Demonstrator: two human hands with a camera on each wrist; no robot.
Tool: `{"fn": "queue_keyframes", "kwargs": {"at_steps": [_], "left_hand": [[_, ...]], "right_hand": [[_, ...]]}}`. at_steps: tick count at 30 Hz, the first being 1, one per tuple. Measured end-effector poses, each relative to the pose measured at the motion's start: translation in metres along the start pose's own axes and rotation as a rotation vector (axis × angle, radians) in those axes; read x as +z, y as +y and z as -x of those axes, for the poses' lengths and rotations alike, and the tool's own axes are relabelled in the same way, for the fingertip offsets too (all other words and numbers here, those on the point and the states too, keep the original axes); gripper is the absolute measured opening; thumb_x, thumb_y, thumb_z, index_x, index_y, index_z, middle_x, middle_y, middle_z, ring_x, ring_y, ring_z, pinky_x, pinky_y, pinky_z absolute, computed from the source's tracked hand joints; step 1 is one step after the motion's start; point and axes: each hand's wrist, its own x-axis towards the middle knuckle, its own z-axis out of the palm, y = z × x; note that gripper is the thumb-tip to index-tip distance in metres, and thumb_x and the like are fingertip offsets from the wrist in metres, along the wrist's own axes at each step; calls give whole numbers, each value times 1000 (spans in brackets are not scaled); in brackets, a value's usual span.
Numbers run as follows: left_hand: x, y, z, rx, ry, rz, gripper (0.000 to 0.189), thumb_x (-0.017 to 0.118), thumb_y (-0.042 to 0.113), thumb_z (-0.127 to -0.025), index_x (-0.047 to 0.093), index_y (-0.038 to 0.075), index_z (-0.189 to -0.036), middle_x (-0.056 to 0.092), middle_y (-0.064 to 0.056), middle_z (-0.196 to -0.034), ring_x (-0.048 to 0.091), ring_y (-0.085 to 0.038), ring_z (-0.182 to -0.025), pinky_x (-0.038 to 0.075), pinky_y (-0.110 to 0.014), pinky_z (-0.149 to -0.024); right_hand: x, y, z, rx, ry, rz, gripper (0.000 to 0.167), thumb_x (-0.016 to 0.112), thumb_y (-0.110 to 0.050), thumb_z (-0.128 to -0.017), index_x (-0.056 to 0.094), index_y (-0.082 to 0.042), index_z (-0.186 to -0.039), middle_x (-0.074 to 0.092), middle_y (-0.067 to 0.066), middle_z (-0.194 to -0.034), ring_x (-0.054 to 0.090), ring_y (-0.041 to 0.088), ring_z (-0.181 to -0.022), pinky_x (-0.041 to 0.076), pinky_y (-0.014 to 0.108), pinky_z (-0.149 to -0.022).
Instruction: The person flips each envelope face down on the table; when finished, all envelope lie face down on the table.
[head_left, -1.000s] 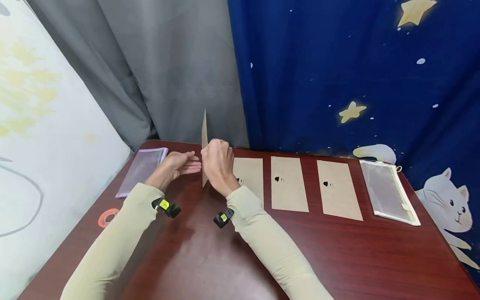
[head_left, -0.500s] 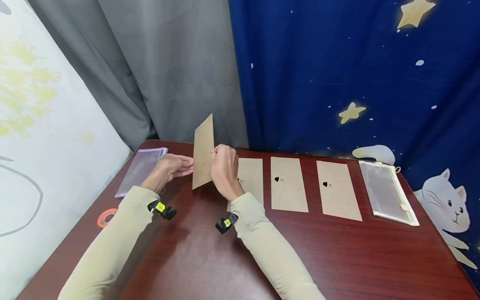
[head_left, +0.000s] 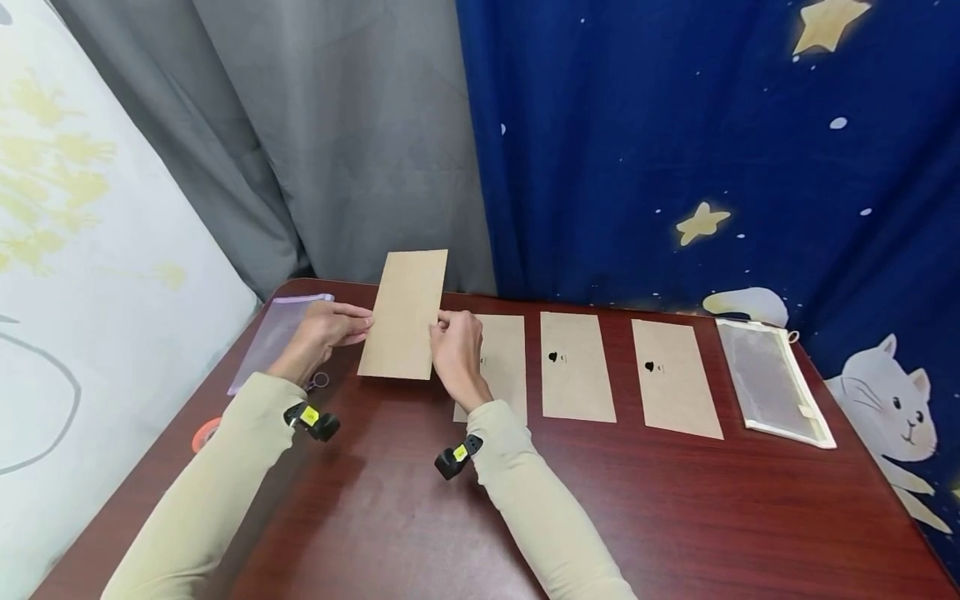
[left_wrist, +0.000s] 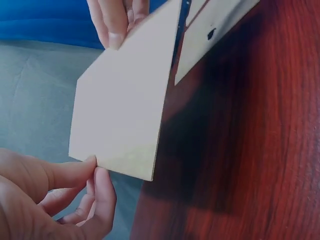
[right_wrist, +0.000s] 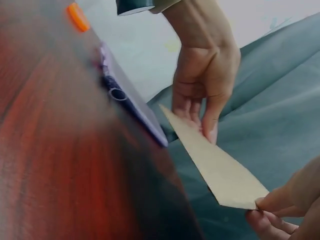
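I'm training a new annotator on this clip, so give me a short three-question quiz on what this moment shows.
1. True or false: the brown envelope held by both hands lies flat on the table.
2. How many brown envelopes lie flat on the table?
3. Which pouch is nearer the left hand: A, the purple pouch; B, the clear pouch?

Key
1. False: the left hand and right hand pinch it by its edges, raised off the table.
2. Three.
3. A.
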Motion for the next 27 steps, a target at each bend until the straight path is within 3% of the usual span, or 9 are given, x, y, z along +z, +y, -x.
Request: {"fn": "queue_keyframes", "kwargs": {"at_steps": [4, 10, 15, 19, 21, 23, 25, 27], "left_hand": [[0, -4, 0, 14, 7, -9, 38, 67, -3, -93, 60, -16, -128, 71, 9, -73, 69, 1, -66, 63, -24, -76], [-2, -8, -3, -11, 3, 29, 41, 67, -4, -93, 57, -16, -130, 71, 9, -71, 69, 1, -66, 63, -21, -71], [-2, -11, -3, 2, 38, -38, 36, 69, -1, -92, 62, -15, -125, 71, 9, -72, 68, 1, -65, 63, -26, -77], [-2, -16, -5, 11, 61, -91, 34, 71, 0, -91, 65, -14, -121, 71, 7, -72, 67, 1, -63, 63, -28, -77], [-2, -19, -7, 23, 70, -104, 33, 71, -1, -90, 66, -14, -119, 71, 6, -72, 67, 0, -62, 64, -28, -75], [-2, -23, -9, 45, 74, -123, 31, 71, -2, -89, 67, -15, -117, 72, 4, -72, 67, 0, -61, 64, -28, -73], [-1, -27, -10, 68, 84, -149, 28, 70, -3, -89, 68, -16, -114, 74, 0, -74, 66, 0, -61, 64, -28, -70], [0, -29, -11, 83, 99, -184, 25, 71, -3, -88, 70, -16, -110, 76, -4, -77, 66, -1, -61, 64, -28, -69]], "right_hand": [[9, 9, 1, 4, 14, 4, 25, 70, -1, -91, 74, 1, -116, 78, 12, -94, 75, 25, -94, 62, 36, -80], [17, 15, 0, 43, 26, -41, 26, 71, 0, -90, 76, -1, -115, 79, 9, -93, 76, 21, -92, 62, 35, -81], [23, 20, 1, 85, 14, -37, 20, 73, -3, -90, 79, -6, -109, 78, 9, -104, 74, 22, -96, 61, 34, -81], [28, 26, 0, 97, -4, 9, 10, 73, -4, -90, 82, -8, -88, 79, 5, -97, 70, 13, -83, 51, 22, -69], [30, 28, -1, 83, -17, 29, 25, 72, -4, -91, 72, -8, -67, 73, 1, -75, 57, 10, -66, 40, 19, -59], [31, 30, -2, 66, -29, 44, 42, 71, -3, -92, 52, -11, -54, 51, -2, -57, 40, 10, -56, 29, 19, -54], [33, 32, -3, 52, -40, 57, 54, 70, -2, -92, 35, -16, -53, 30, -4, -54, 27, 11, -53, 21, 21, -51], [36, 34, -3, 44, -51, 72, 59, 69, -1, -91, 26, -18, -54, 19, -5, -56, 20, 11, -51, 16, 22, -50]]}}
